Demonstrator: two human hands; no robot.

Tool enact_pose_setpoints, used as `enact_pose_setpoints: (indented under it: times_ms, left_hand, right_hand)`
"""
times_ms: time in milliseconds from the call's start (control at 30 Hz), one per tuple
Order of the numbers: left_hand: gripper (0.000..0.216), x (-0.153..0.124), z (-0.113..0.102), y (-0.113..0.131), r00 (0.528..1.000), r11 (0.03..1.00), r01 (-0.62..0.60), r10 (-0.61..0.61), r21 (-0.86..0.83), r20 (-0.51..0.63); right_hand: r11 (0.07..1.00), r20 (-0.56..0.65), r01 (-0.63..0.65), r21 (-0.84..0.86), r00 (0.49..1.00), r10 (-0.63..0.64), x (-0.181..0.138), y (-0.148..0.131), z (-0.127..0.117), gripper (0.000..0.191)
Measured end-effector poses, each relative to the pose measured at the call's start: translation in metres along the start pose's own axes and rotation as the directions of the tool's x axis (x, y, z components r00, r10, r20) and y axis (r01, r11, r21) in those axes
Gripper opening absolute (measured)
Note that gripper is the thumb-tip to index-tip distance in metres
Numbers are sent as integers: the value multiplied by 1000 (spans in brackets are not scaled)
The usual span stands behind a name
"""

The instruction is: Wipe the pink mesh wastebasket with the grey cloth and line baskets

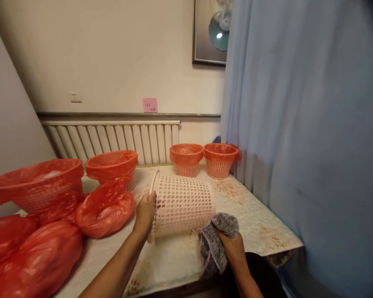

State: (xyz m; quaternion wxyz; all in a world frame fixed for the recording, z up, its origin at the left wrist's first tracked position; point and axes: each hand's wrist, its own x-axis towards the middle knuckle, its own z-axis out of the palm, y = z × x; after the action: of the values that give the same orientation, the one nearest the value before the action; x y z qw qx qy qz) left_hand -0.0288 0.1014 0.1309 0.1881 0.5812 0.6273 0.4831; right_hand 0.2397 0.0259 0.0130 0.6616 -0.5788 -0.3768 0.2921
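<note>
Four lined baskets (186, 156), red bags (40, 258), held basket (184, 203)

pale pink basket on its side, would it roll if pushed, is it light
The pale pink basket is probably light for its size, being open lattice. On its side, its round shape might roll if unheld. It seems stiff, undistorted in the left hand.

We see a rad (112, 142) along the wall (112, 49), socket (75, 97) + pink note (150, 105) (prob. handwritten) above; blue curtain (298, 124) at R hides part of a framed pic (205, 37).
</note>
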Motion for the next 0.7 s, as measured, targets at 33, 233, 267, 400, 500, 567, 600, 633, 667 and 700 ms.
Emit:
enact_pose_setpoints:
  times_ms: [33, 233, 267, 400, 500, 567, 600, 633, 667, 700]
  left_hand:
    - [42, -10, 4, -5, 1000, 999, 10, -9, -48, 23]
    - [51, -58, 29, -17, 978, 962, 33, 25, -272, 208]
    - [52, -62, 32, -18, 971, 947, 51, 28, -318, 237]
    - [56, -74, 39, -28, 933, 869, 140, 45, -475, 358]
    - [63, -81, 46, -42, 918, 879, 132, 67, -459, 391]
    - [64, -86, 52, -52, 912, 889, 100, 97, -447, 398]
    - [63, -88, 55, -57, 911, 895, 76, 117, -440, 395]
    - [62, -90, 57, -61, 911, 902, 49, 136, -430, 390]
    - [61, -91, 59, -64, 910, 908, 27, 151, -419, 385]
    - [61, -92, 61, -66, 909, 913, 13, 159, -409, 384]
  right_hand:
    - [1000, -34, 6, -23, 999, -7, 5, -5, 1, 38]
    - [985, -180, 95, -141, 976, -120, 40, -40, 23, 49]
    - [976, -198, 139, -165, 965, -171, 45, -46, 30, 48]
    - [866, -106, 379, -327, 896, -432, 63, -55, 56, 39]
    - [746, 92, 493, -448, 855, -511, 69, -44, 70, 31]
    - [735, 127, 486, -472, 863, -489, 70, -32, 74, 31]
    - [746, 121, 474, -468, 870, -478, 71, -27, 75, 32]
    - [759, 110, 465, -456, 876, -470, 71, -23, 75, 34]
    - [771, 98, 459, -442, 879, -467, 71, -20, 75, 35]
    - [781, 89, 455, -428, 881, -464, 70, -18, 75, 34]
